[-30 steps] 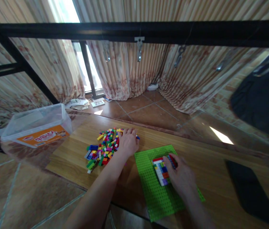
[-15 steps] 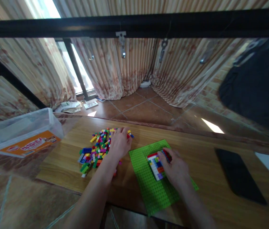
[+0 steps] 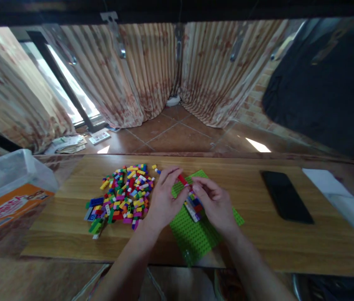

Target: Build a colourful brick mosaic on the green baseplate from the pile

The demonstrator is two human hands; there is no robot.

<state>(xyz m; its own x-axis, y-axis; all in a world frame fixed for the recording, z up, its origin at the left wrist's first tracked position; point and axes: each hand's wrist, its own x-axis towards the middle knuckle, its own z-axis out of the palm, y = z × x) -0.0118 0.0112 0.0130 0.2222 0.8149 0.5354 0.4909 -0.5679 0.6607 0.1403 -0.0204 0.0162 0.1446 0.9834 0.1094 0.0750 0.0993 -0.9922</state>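
Note:
My left hand (image 3: 164,200) is closed on a long red brick (image 3: 182,180), gripping it between thumb and fingers above the green baseplate (image 3: 192,242). Close beside it, my right hand (image 3: 217,205) is pinched at the brick's near end; whatever is between those fingertips is hidden. Below both hands, a flat build of white, blue, orange and purple bricks (image 3: 192,211) sits on the baseplate, partly covered by my fingers. To the left of my left hand spreads a pile of loose coloured bricks (image 3: 123,196).
A clear plastic box (image 3: 39,171) with an orange label stands at the table's left end. On the right of the wooden table (image 3: 246,246) lie a black phone-like slab (image 3: 286,196) and white sheets (image 3: 327,182). A dark bar (image 3: 164,12) with hanging clips crosses above.
My left hand has moved right from the brick pile to above the baseplate, now with a red brick. My right hand has lifted off the build to meet it. The view has shifted.

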